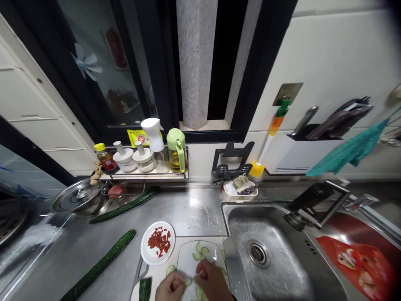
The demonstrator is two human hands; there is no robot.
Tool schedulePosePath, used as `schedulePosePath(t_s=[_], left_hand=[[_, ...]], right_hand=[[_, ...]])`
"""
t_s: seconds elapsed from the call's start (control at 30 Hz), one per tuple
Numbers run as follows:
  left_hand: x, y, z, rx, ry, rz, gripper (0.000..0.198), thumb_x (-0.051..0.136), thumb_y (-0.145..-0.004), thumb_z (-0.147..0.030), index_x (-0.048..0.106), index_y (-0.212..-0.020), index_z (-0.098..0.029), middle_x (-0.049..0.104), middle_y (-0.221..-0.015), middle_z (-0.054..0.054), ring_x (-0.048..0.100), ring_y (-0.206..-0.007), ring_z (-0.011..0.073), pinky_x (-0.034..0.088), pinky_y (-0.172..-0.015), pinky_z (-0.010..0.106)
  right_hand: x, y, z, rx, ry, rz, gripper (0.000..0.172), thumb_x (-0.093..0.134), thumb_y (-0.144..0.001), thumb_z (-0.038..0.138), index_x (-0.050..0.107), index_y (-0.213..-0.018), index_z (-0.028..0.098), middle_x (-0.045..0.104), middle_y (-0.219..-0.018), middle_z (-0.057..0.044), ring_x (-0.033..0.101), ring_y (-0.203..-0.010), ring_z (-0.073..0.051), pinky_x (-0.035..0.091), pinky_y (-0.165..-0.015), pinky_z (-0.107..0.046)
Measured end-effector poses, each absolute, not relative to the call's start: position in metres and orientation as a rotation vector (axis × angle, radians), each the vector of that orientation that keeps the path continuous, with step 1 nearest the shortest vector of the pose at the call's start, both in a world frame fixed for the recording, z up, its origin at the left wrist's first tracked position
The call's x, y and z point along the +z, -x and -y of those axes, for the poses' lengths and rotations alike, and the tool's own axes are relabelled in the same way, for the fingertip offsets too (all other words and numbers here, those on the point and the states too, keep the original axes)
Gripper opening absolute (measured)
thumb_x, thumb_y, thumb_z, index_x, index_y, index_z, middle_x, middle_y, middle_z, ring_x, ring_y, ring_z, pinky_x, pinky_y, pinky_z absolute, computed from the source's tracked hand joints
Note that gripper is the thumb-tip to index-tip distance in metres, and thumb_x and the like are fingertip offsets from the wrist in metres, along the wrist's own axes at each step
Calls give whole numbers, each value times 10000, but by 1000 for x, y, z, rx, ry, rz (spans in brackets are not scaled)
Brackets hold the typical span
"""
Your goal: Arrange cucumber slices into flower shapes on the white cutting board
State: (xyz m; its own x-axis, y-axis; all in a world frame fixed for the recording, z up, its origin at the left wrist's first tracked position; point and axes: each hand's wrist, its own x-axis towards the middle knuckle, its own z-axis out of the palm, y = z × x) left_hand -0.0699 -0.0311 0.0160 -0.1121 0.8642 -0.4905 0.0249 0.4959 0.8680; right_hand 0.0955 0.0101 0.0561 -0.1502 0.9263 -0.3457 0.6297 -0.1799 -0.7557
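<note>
My left hand and my right hand meet at the bottom edge over a white plate that lies on a cutting board. Both hands have their fingers pinched on a thin cucumber slice held between them. More cucumber slices lie along the plate's far side. A cut cucumber stub rests on the board left of my left hand. A small white dish of red pieces sits just beyond the board.
Two whole cucumbers lie on the steel counter to the left, near a pot with a lid. The sink with its tap lies to the right. Condiment bottles line the window sill rack.
</note>
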Motion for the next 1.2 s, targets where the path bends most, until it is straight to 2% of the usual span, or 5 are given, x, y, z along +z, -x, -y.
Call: schedulePosePath(t_s=[0.23, 0.53, 0.77, 0.97, 1.2], left_hand=[[3, 75, 34, 789, -1337, -1942, 222, 511, -752, -371, 560, -594, -223, 561, -628, 6, 525, -622, 157, 389, -641, 261], [-11, 76, 29, 843, -1406, -2011, 125, 531, -764, -281, 580, -659, -233, 635, -703, 52, 615, -724, 212, 457, -732, 307], [-15, 76, 32, 1025, -1357, -1969, 224, 530, -746, -264, 673, -907, -203, 665, -870, 79, 642, -847, 225, 503, -823, 356], [-19, 77, 34, 1023, -1355, -1951, 171, 535, -758, -283, 683, -811, -215, 667, -859, 83, 654, -831, 221, 520, -816, 356], [-19, 78, 33, 995, -1357, -1956, 172, 534, -761, -288, 683, -798, -212, 686, -875, 99, 660, -842, 227, 517, -814, 356]], right_hand=[[65, -82, -20, 872, 1868, 2171, 129, 563, -724, 101, 612, -726, 220, 658, -740, -12, 587, -824, -202, 363, -685, -284], [58, -70, -22, 760, 1841, 2331, 136, 551, -809, 104, 639, -789, 207, 717, -858, -30, 587, -992, -274, 386, -750, -376], [35, -76, -17, 611, 1752, 2361, 88, 586, -857, 160, 657, -866, 211, 701, -1032, -44, 552, -1122, -292, 382, -854, -409], [-4, -87, -5, 235, 1516, 2259, 91, 682, -781, 232, 610, -726, 233, 692, -824, 15, 589, -944, -246, 340, -740, -367], [-21, -95, 4, -1, 1263, 2227, 143, 679, -712, 204, 584, -803, 260, 663, -778, 30, 535, -911, -236, 292, -734, -349]])
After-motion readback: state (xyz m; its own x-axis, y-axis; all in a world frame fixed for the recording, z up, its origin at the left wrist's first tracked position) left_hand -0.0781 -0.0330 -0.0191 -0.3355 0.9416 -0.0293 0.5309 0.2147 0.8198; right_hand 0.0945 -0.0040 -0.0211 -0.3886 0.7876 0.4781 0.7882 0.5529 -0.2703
